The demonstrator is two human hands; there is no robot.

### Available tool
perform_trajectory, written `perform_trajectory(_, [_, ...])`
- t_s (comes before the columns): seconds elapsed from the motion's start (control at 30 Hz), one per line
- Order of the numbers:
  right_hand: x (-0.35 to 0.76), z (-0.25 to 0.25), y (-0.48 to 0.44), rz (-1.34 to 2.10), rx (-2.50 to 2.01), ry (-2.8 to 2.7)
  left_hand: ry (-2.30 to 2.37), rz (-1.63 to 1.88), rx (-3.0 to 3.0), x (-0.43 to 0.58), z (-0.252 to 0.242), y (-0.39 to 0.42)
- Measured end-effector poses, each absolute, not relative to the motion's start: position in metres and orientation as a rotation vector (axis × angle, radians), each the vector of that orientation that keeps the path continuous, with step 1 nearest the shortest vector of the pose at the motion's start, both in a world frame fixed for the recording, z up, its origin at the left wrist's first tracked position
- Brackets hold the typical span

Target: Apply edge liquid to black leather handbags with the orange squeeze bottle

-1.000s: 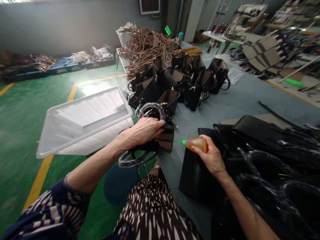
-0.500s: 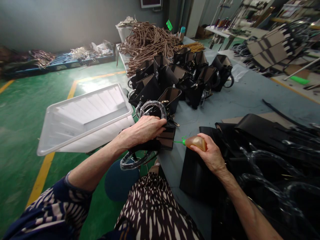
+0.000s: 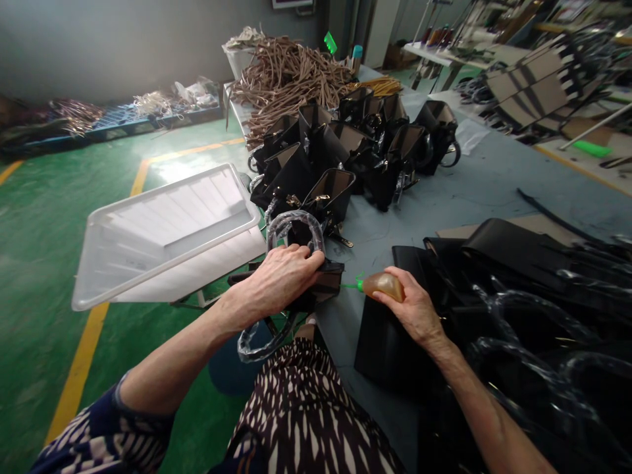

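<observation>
My left hand (image 3: pixel 291 270) is closed on the upper edge of a black handbag (image 3: pixel 328 282), which lies on its side at the table's edge with its brown lining facing right. One plastic-wrapped handle (image 3: pixel 296 217) arches up beyond the hand; another wrapped handle (image 3: pixel 254 349) hangs below. In my right hand (image 3: pixel 415 306) is an amber glue bottle (image 3: pixel 384 287), held sideways. Its thin green nozzle (image 3: pixel 351 286) points left, with the tip at the bag's open edge. Whether the tip touches the edge I cannot tell.
Several black bags (image 3: pixel 340 151) stand at the back of the grey table (image 3: pixel 474 191), before a heap of brown straps (image 3: pixel 291 79). Black bag pieces (image 3: pixel 474 276) with wrapped handles pile up at right. A white plastic bin (image 3: pixel 168 237) is at left, a blue stool (image 3: pixel 230 365) below.
My left hand and the handbag have shifted slightly down and left, and the bag's open edge has tilted. The bottle has moved slightly left, still in my right hand.
</observation>
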State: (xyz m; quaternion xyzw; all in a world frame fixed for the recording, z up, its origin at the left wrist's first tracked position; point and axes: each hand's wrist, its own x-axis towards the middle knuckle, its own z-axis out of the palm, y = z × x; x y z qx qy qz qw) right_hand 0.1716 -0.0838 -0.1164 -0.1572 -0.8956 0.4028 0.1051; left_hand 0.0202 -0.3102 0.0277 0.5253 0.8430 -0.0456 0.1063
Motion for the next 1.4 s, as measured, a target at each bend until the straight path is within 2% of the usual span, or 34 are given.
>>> perform_trajectory(0.57, [0.177,-0.119,-0.089,1.280,-0.510,-2.640,2.541,-0.136,1.571,0.051,0.011,-0.331])
perform_trajectory(1.4, [0.184,-0.121,-0.084,1.557,-0.812,-2.542,2.606,-0.196,1.623,0.067,-0.003,-0.341])
